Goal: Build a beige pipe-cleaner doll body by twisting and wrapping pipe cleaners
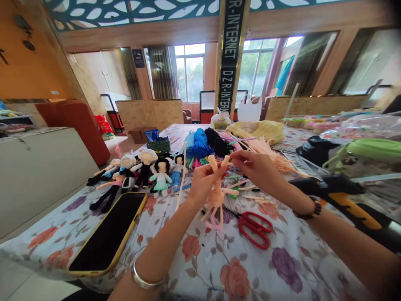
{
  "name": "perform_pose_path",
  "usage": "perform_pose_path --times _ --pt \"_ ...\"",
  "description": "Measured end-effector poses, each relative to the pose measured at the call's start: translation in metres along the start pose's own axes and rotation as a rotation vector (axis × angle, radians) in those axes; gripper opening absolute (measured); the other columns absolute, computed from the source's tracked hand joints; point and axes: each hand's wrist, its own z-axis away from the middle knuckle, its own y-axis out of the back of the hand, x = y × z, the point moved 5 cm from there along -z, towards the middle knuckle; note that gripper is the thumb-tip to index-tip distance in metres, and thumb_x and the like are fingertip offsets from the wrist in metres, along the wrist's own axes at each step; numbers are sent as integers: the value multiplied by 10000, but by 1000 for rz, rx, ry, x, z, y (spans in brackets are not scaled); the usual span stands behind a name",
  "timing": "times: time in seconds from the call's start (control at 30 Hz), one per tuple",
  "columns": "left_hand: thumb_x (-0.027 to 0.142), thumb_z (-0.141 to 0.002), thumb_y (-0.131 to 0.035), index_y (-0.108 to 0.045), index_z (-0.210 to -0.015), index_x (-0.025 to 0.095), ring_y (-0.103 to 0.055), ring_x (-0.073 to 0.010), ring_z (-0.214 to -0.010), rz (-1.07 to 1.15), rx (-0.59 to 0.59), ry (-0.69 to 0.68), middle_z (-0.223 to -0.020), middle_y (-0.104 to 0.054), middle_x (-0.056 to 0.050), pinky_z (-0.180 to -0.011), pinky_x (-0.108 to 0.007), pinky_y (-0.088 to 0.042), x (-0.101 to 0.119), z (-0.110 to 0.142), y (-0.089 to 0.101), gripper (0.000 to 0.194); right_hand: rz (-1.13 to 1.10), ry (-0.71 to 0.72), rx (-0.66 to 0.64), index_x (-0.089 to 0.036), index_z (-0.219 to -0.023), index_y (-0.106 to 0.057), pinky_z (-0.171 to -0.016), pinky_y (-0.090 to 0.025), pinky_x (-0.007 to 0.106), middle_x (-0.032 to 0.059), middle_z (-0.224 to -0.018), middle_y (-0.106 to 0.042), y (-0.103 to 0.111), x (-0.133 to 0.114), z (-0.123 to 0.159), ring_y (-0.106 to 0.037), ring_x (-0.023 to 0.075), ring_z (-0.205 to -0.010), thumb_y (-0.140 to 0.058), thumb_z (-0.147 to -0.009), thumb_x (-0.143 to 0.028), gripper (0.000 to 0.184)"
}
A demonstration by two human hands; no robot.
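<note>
**Twisting a limb onto a pipe-cleaner figure**

The left hand (pixel 203 180) is closed around the body of a peach pipe-cleaner figure (pixel 215 195), holding it upright above the desk (pixel 250 267). The right hand (pixel 255 167) pinches the tip of one raised arm of the figure between thumb and fingertips. This looks like the shaping stage: the body is wound and the legs hang loose below. The next move seems to call for a small, firm twist while the left hand keeps the body steady.

Just beneath lie red scissors (pixel 254 228), with loose pipe-cleaner pieces (pixel 241 186) beside them. A glue gun (pixel 341 194) sits close under the right forearm and could be knocked. To the left, well apart, are a phone (pixel 109 234) and a row of finished dolls (pixel 144 169)
</note>
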Motion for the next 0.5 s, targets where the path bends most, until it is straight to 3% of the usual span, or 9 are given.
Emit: perform_pose_path --times 0.13,0.3,0.5 --pt "294 -585 -783 -725 -782 114 -564 -88 -582 26 43 10 -680 -663 -20 -579 -208 -395 0 0 1 274 -14 -12 -169 -187 -908 -659 -489 -410 251 -10 -580 -613 8 0 -2 -554 132 -512 -526 -813 -264 181" --pt "290 -561 -791 -728 -780 118 -588 -99 -600 58 70 40 -722 -680 -33 -566 -207 -399 0 0 1 285 -284 -24 -390 -234 -925 -684 -620 -512 275 22 -841 -708 12 7 -2 -648 157 -725 -575 -778 -294 192" --pt "298 -574 -783 -727 -734 125 -561 -84 -565 42 65 33 -676 -677 -29 -550 -206 -395 -2 -3 5 242 -267 -46 -442 -225 -926 -727 -583 -523 279 14 -780 -715 8 10 -3 -645 155 -649 -670 -688 -295 254"
